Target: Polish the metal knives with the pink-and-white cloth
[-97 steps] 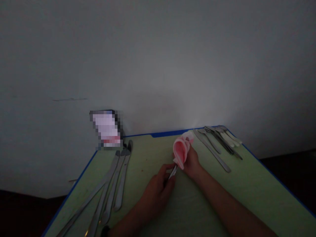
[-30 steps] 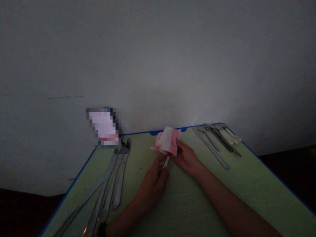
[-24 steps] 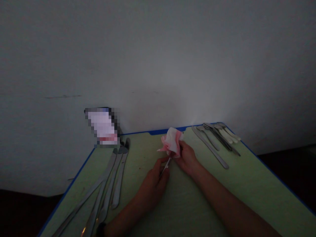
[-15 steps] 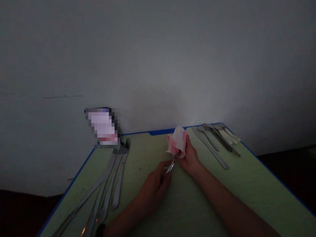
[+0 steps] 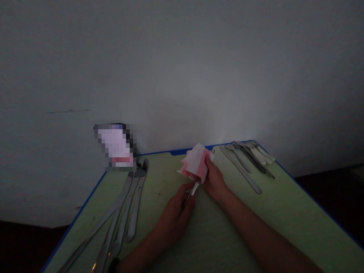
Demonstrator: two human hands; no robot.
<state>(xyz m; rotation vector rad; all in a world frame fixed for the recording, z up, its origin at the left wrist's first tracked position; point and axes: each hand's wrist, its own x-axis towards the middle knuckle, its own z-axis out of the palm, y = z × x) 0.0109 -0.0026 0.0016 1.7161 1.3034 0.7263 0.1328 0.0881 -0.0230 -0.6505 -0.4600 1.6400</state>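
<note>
My left hand (image 5: 178, 210) is closed on the handle of a shiny metal piece of cutlery (image 5: 195, 188). The head of that piece is hidden in a pink and white cloth (image 5: 195, 161), so I cannot tell its kind. My right hand (image 5: 214, 180) grips the cloth around it, fingers mostly behind the folds. To the left lie several metal table knives (image 5: 136, 206), handles toward me. On the right side rest a single knife (image 5: 241, 170), a spoon (image 5: 239, 157) and a stack of metal cutlery (image 5: 251, 159).
White-handled cutlery (image 5: 260, 155) lies near the far right corner. A phone with a blurred screen (image 5: 115, 146) leans at the far left corner. The pale green table (image 5: 227, 235) has a blue edge and meets a grey wall (image 5: 182, 76) at the back.
The cloth has shifted a little left and spread wider over the cutlery's head. My right hand has turned slightly with it. My left hand keeps its hold on the handle.
</note>
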